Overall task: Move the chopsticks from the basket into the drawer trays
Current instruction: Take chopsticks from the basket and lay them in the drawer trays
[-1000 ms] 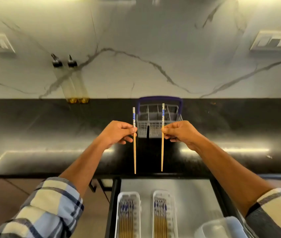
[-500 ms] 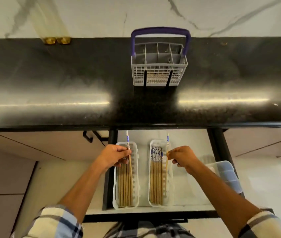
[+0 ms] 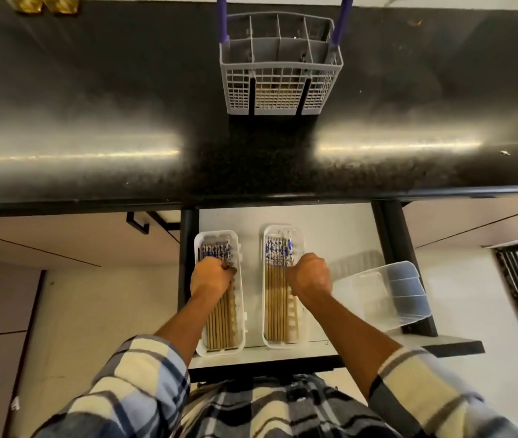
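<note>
Below black counter (image 3: 93,90), curled hands (image 3: 210,276) lay blue-patterned wooden chopsticks (image 3: 278,298) into trays (image 3: 240,311).

Left hand (image 3: 210,278) has its fingers (image 3: 226,267) curled on a chopstick (image 3: 228,251) in the left tray (image 3: 239,311); right hand (image 3: 310,275) grips another (image 3: 289,248) over the right tray (image 3: 302,324). Beyond the fingers, the basket (image 3: 280,90) stands on the tabletop (image 3: 93,105).
</note>
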Tool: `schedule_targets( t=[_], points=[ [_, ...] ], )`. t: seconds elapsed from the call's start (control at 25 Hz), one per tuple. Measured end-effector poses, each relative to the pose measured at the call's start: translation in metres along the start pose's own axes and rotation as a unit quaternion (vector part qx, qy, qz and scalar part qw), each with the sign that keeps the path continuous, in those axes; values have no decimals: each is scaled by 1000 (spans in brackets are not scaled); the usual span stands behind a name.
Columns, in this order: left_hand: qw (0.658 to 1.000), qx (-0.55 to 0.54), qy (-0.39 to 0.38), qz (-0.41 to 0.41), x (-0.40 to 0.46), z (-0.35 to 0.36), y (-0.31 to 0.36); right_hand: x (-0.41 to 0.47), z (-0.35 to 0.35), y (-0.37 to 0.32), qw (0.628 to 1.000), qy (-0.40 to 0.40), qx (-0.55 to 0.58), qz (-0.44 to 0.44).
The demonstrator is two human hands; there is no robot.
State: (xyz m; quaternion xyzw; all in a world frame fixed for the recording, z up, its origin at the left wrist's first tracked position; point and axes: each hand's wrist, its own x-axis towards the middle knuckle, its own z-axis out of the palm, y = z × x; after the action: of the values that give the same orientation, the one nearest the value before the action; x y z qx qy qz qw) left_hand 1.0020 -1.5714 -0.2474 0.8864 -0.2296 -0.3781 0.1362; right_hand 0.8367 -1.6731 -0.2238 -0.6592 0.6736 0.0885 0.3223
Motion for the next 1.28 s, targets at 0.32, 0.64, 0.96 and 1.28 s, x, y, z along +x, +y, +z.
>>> schedule_targets(
  t=[0.32, 0.64, 0.96, 1.28],
  points=[
    [998, 68, 11, -13, -1, 19, 12, -2, 5, -28, 992, -6, -127, -21],
    [997, 79, 21, 10, 3, 19, 14, 2, 9, -34, 978, -30, -201, -35],
    [997, 73, 4, 21, 3, 28, 18, 6, 11, -38, 976, -58, -207, -16],
    [995, 94, 5, 15, 7, 32, 18, 6, 16, -35, 969, -80, -233, -28]
  ],
)
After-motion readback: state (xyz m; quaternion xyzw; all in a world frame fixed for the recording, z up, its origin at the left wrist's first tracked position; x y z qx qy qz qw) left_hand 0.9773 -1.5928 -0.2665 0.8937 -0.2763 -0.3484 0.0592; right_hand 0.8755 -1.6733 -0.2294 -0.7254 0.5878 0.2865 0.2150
